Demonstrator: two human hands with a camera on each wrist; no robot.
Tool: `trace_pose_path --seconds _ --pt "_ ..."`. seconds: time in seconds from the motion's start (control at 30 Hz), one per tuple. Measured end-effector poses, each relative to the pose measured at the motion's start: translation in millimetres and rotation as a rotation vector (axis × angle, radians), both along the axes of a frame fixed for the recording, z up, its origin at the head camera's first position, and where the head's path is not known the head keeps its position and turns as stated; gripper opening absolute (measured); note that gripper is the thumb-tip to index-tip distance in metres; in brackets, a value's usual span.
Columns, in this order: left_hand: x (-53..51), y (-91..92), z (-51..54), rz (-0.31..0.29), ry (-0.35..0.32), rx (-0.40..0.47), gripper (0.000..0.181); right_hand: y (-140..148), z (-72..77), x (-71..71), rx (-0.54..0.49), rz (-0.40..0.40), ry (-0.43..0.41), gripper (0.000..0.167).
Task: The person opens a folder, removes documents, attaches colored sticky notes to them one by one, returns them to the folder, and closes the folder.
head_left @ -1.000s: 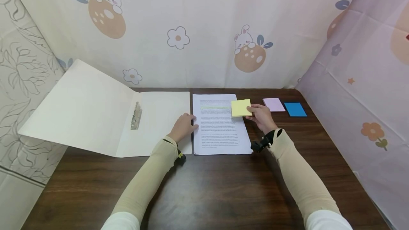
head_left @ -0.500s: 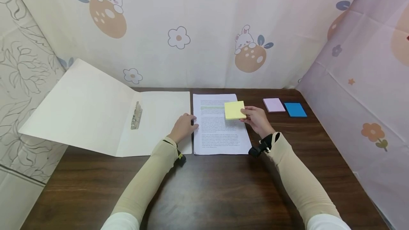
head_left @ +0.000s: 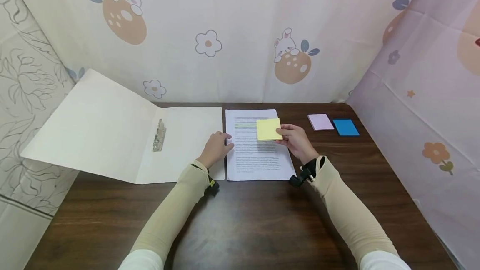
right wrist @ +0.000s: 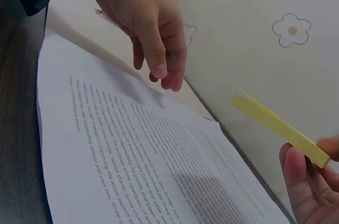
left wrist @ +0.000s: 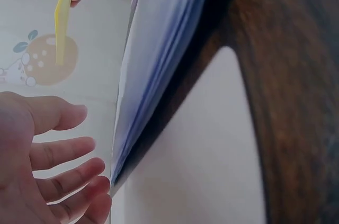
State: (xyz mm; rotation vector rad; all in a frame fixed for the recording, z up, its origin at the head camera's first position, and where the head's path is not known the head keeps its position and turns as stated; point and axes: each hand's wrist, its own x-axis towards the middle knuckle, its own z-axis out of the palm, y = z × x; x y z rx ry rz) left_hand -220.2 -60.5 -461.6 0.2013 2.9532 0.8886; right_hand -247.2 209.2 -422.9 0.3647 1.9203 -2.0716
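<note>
A yellow sticky-note pad is pinched by its right edge in my right hand, held above a stack of printed sheets. The right wrist view shows the pad raised off the paper, thumb and fingers on its near end. A green highlighted line runs near the top of the page. My left hand hovers at the sheets' left edge, fingers relaxed and apart; in the left wrist view this hand holds nothing.
An open white folder with a metal clip lies left of the sheets, its cover tilted up. A pink pad and a blue pad lie on the brown table at the right. Patterned curtains stand behind.
My right hand has moved left with the yellow pad, from the sheets' right edge to over the printed text. The left hand has stayed about where it was.
</note>
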Motion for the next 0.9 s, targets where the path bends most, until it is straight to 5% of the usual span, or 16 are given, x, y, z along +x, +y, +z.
trace_pose_path --seconds 0.33,0.9 --pt "1.1 1.3 1.0 0.012 0.013 0.031 0.037 -8.2 1.2 5.4 -0.035 0.043 -0.002 0.040" --pt "7.8 10.8 10.4 0.085 0.028 0.365 0.031 -23.2 2.2 15.1 -0.023 0.106 -0.011 0.046"
